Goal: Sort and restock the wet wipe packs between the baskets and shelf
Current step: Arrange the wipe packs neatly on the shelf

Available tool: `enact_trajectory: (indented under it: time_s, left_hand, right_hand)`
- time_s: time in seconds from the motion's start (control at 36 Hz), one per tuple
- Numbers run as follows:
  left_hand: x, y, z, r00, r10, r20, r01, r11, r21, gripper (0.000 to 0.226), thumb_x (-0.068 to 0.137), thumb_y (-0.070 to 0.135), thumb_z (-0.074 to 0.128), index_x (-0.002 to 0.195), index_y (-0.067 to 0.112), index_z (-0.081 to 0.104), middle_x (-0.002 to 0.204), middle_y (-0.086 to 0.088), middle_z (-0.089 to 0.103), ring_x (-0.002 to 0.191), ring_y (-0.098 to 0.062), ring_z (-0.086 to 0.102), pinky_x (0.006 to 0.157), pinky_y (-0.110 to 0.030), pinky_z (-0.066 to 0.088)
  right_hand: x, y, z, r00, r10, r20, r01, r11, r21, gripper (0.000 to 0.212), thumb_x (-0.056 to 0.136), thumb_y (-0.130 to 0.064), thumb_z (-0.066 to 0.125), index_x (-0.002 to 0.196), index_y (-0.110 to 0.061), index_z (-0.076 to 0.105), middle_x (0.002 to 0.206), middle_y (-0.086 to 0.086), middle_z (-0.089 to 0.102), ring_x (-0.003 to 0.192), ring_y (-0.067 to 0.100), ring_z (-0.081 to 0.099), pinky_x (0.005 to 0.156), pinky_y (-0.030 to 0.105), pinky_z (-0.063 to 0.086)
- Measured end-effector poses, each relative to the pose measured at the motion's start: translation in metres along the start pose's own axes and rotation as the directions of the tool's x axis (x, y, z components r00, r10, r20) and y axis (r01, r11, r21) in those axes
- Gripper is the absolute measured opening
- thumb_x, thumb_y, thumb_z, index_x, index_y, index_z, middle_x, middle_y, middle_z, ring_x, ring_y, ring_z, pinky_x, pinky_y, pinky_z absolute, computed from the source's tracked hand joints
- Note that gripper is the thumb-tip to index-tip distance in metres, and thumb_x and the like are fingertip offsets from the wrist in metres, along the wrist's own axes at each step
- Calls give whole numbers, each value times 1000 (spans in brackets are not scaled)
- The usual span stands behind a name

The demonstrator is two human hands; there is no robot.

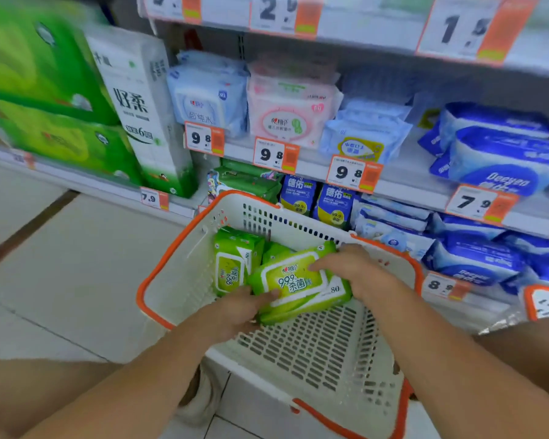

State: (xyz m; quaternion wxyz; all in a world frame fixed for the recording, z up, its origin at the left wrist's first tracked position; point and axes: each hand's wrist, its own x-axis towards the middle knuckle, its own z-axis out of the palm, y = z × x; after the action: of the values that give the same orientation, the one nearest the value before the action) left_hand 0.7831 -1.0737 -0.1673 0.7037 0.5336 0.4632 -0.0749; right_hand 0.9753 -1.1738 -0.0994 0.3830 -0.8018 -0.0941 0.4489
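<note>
Shop shelving (409, 188) fills the upper frame, stocked with wipe packs. Lower centre, our white basket (178, 280) sits on the floor. Left hand (235, 308) and right hand (355, 270) both grip the top green wipe pack (295, 280), fingers curled over opposite ends; it lies on more green packs, another standing at left (232, 264). Best lift level, keep the stack together, then match it to the green packs on the shelf (248, 182).

The big green tissue packs (42, 90) at the upper left are smeared by motion blur. A second orange-rimmed white plastic basket (545, 304) is cut by the right edge. Small print on the orange-and-white price tags (274, 155) is unreadable.
</note>
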Motion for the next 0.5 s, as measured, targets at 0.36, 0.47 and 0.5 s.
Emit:
enact_trajectory:
  time_s: [0.36,0.47,0.5]
  left_hand:
    - [-196,206,-31,467,797,-384,-788,572,229,51,93,24,66,128,27,29,116,3,60,83,1,61,64,-11,51]
    - [-218,238,-25,439,837,-327,-808,527,265,60,97,20,60,143,21,23,130,5,51,82,13,51,56,-4,46]
    - [-220,242,-24,438,841,-318,-812,522,262,60,97,19,60,144,22,22,130,7,49,82,16,48,56,-2,45]
  right_hand:
    - [-176,-162,-45,545,-829,-124,838,545,36,54,90,-18,73,132,-38,45,116,-28,55,92,-26,51,87,11,44]
    - [-190,-173,-55,526,-830,-185,848,529,39,48,91,-14,71,129,-33,49,118,-17,65,107,0,62,93,27,49]
    - [-191,-175,-58,527,-828,-194,846,532,31,49,91,-14,71,132,-32,51,119,-13,67,110,5,64,97,32,51]
